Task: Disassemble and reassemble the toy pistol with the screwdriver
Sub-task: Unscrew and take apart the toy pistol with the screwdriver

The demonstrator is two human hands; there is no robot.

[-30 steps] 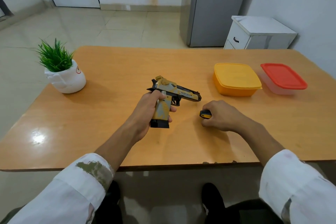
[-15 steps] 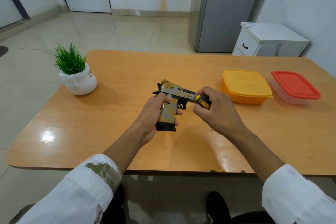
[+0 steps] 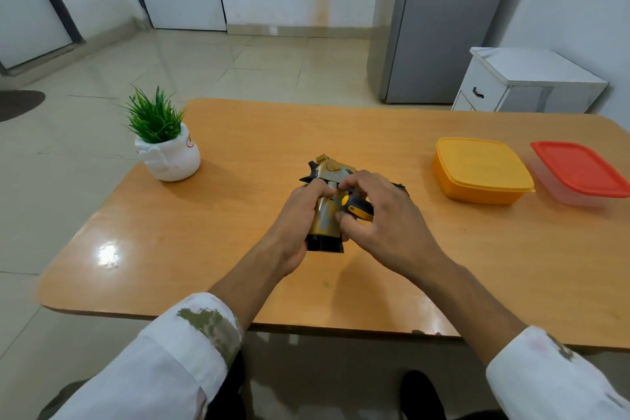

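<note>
Left hand [image 3: 295, 218] wrapped round pistol [image 3: 329, 201] grip, holding it upright above table [image 3: 238, 215] centre, black base down, muzzle to right. Right hand [image 3: 385, 215] grips yellow-black screwdriver [image 3: 356, 206], fingers curled round handle, pressed against pistol's side near trigger; tip hidden. Barrel mostly behind right hand. Plant [image 3: 163, 143] in white pot at table's far left. Yellow box [image 3: 480, 170] and red-lidded box [image 3: 579, 174] side by side at right, well apart from hands. White cabinet [image 3: 525, 82] beyond table
</note>
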